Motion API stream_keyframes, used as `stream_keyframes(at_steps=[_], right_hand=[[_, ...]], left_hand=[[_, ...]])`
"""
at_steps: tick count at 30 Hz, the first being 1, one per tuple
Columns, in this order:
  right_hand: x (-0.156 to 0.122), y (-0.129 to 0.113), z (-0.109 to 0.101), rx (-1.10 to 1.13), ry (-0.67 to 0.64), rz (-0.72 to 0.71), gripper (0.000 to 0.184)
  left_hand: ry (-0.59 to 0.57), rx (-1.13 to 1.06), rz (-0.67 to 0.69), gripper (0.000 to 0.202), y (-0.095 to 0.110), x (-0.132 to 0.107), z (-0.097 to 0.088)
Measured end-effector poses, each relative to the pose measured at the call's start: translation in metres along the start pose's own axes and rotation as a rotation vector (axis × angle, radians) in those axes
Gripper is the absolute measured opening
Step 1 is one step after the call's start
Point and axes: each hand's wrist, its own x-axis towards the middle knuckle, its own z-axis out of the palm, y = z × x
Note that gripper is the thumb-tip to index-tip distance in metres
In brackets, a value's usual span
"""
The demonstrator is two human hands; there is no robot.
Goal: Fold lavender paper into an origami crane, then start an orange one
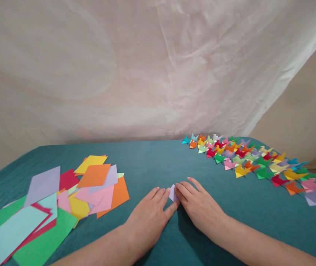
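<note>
1. A small, lilac, angular paper piece lies on the teal cloth-covered bench, between the left-hand grip and right-hand grip.
2. Both grips' fingertips touch its sides; I cannot tell whether either pinches it.
3. Left of it: overlapping multicoloured paper sheets.
4. Right of it: rows of small multicoloured folded-paper birds.
5. Beyond it: pale draped cloth.

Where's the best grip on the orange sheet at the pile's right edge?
I'd pinch the orange sheet at its right corner, coming from the right with the left hand: the sheet looks flat, that corner lies uncovered on the cloth, and a pink sheet overlaps its left part.
</note>
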Motion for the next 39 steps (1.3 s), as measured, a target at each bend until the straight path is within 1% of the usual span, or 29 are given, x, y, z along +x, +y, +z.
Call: stream_keyframes(at_steps=[3, 12, 19, 21, 25, 30, 35, 39], right_hand=[[0.003, 0.004, 0.000, 0.029, -0.012, 0.022, 0.030], [0.003, 0.011, 0.001, 0.040, 0.008, -0.012, 0.032], [0.001, 0.014, -0.007, 0.052, -0.010, -0.062, 0.028], [-0.001, 0.017, -0.010, 0.068, -0.033, -0.071, 0.029], [-0.004, 0.022, -0.015, 0.134, -0.095, -0.102, 0.036], [-0.006, 0.028, -0.027, 0.210, -0.184, -0.113, 0.039], [-0.006, 0.033, -0.039, 0.313, -0.305, -0.137, 0.049], [-0.009, 0.038, -0.043, 0.410, -0.398, -0.146, 0.060]], left_hand=[[-0.014, 0.004, -0.003, 0.049, 0.001, 0.000, -0.001], [-0.032, -0.026, 0.011, 0.049, -0.002, 0.000, -0.009], [-0.048, -0.029, -0.014, 0.043, -0.005, 0.004, -0.013], [-0.043, -0.026, -0.029, 0.042, -0.004, 0.006, -0.013], [-0.037, -0.027, -0.040, 0.041, -0.002, 0.007, -0.011], [-0.039, -0.041, -0.041, 0.043, -0.001, 0.006, -0.008], [-0.072, -0.062, -0.020, 0.045, -0.002, 0.006, -0.006], [-0.073, -0.058, -0.026, 0.046, -0.002, 0.005, -0.005]])
